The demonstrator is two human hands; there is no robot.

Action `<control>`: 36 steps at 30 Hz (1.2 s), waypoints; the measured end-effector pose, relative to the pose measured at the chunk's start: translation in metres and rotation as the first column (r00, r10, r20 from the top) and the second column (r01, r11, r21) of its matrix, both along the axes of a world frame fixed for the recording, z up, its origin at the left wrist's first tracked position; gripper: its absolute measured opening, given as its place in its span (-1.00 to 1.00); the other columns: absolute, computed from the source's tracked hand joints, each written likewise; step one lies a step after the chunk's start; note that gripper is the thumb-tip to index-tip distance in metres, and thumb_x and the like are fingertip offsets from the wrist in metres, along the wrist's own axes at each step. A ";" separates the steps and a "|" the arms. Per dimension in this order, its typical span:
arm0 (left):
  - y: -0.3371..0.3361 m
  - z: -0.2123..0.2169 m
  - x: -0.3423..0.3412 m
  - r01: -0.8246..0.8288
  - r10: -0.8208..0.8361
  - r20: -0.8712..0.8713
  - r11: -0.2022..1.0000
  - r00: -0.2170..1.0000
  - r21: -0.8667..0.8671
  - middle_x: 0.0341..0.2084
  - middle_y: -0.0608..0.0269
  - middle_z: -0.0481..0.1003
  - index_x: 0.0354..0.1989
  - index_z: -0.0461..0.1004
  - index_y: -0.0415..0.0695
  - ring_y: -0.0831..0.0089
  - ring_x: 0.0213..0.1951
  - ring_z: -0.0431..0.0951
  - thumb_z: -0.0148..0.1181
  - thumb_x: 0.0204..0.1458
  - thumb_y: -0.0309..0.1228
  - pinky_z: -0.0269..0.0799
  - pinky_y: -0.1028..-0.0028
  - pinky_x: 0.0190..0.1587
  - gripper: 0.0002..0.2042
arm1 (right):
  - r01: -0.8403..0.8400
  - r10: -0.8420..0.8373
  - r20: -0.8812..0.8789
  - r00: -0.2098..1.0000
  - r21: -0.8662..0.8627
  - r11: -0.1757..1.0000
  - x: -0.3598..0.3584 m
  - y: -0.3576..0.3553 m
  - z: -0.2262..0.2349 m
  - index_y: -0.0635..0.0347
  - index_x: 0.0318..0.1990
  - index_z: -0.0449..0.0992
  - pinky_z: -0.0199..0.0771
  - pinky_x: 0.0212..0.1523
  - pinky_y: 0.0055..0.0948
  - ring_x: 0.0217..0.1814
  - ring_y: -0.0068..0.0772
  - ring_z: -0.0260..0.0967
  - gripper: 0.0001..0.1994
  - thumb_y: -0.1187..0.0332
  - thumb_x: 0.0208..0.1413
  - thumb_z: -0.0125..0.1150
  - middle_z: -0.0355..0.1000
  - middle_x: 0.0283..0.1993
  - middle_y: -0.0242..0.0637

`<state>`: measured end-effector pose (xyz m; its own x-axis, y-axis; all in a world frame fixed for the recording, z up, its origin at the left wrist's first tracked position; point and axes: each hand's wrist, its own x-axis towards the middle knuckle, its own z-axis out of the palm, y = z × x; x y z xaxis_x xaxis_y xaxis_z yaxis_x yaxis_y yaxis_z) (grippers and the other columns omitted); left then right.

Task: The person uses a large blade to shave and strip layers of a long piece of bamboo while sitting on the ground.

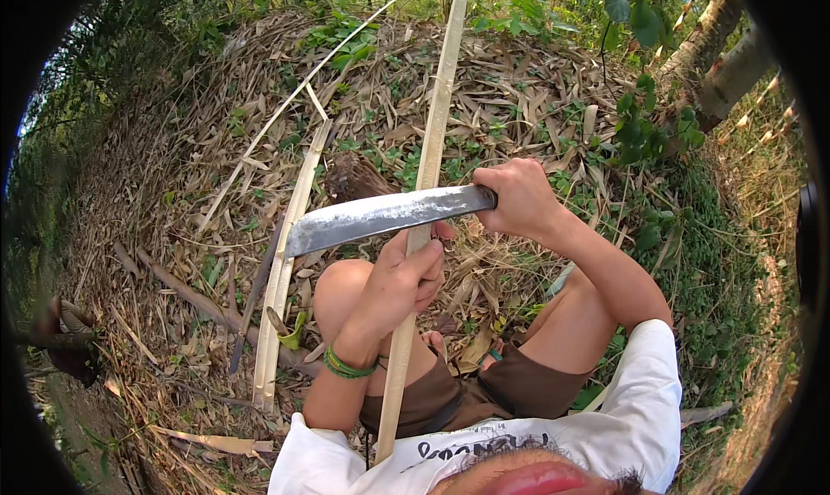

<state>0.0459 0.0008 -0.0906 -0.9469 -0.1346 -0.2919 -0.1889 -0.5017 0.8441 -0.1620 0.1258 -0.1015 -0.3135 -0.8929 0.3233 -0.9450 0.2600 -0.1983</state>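
A long pale strip of split bamboo [439, 97] slants up from beside my lap past the top of the view. My left hand [402, 279], a green band at its wrist, is closed round the strip with the thumb along its face. In my right hand [517, 198] is the handle of a machete [372, 220], mostly covered by the fingers. Its broad, worn blade crosses over the strip just beyond my left hand, tip pointing left. Whether the edge bites into the bamboo I cannot tell.
Another wide split bamboo length [290, 244] lies left of my knee, near a dark flat stick [256, 296] and a branch [194, 296]. A thinner strip [298, 89] lies farther off. Ahead sits a short log [354, 178] among dry leaves. Tree trunks [722, 58] stand far right.
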 end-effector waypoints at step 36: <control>0.003 -0.006 0.004 0.001 -0.002 0.009 0.999 1.000 0.032 -0.66 0.54 0.09 0.06 0.31 -0.15 0.75 -0.73 0.04 -0.04 0.34 -0.37 -0.03 0.66 -0.70 -0.79 | 0.100 -0.101 -0.028 0.994 -0.049 0.994 -0.003 -0.004 -0.004 0.11 -0.50 0.54 0.52 -0.48 0.00 -0.52 -0.01 0.54 -0.81 0.20 -0.10 0.30 0.49 -0.61 -0.14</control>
<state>0.0497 0.0038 -0.0966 -0.9445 -0.1236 -0.3044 -0.1971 -0.5282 0.8259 -0.1654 0.1219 -0.1059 -0.3904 -0.8408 0.3750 -0.9203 0.3452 -0.1840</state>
